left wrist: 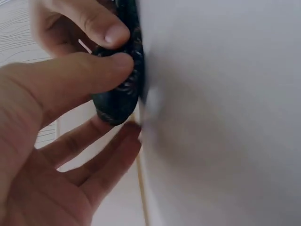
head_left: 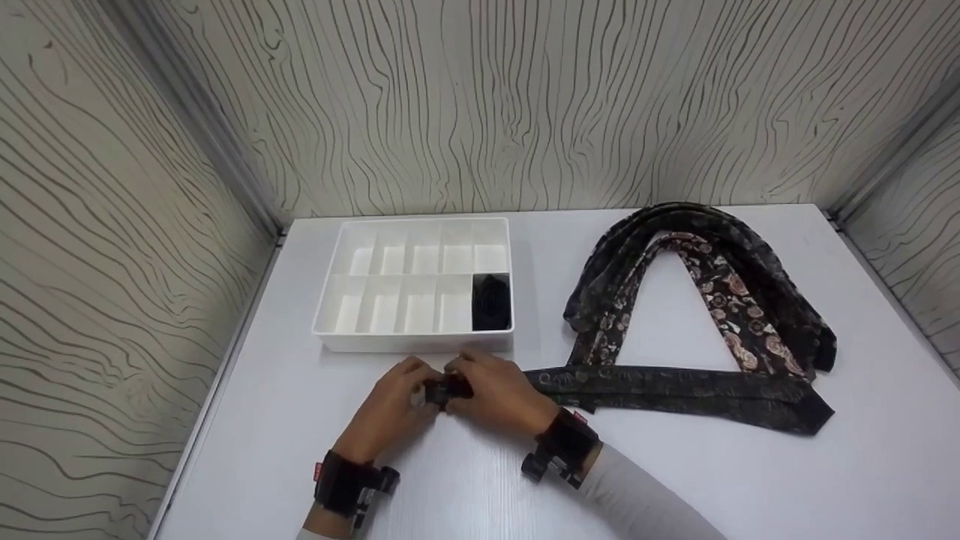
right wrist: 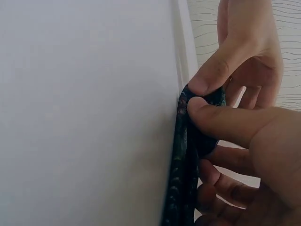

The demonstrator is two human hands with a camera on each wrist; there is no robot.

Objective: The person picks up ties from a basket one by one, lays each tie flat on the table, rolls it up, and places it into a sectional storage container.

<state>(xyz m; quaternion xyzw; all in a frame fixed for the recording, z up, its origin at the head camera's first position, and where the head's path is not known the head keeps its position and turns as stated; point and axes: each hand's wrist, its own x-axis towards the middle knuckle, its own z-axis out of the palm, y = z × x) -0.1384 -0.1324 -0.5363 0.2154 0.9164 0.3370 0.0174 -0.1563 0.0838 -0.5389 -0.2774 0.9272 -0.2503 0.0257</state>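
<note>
Clock centred on hands. White table [head_left: 465,487], faint sheen. Pale walls with dark grain lines: back wall [head_left: 510,105] at 12, left wall [head_left: 82,262] at 10, right wall [head_left: 919,210] at 2. Tie [head_left: 667,394] on table: rolled end between hands, flat tail towards 3. Left hand [head_left: 395,405]: thumb and fingers pinching rolled end, lower fingers slightly spread. Right hand [head_left: 499,395] pinching it too. Tray [head_left: 416,343] at 11, dark roll [head_left: 492,302] in its 4-o'clock compartment. Other ties [head_left: 731,292] arched at 2.
</note>
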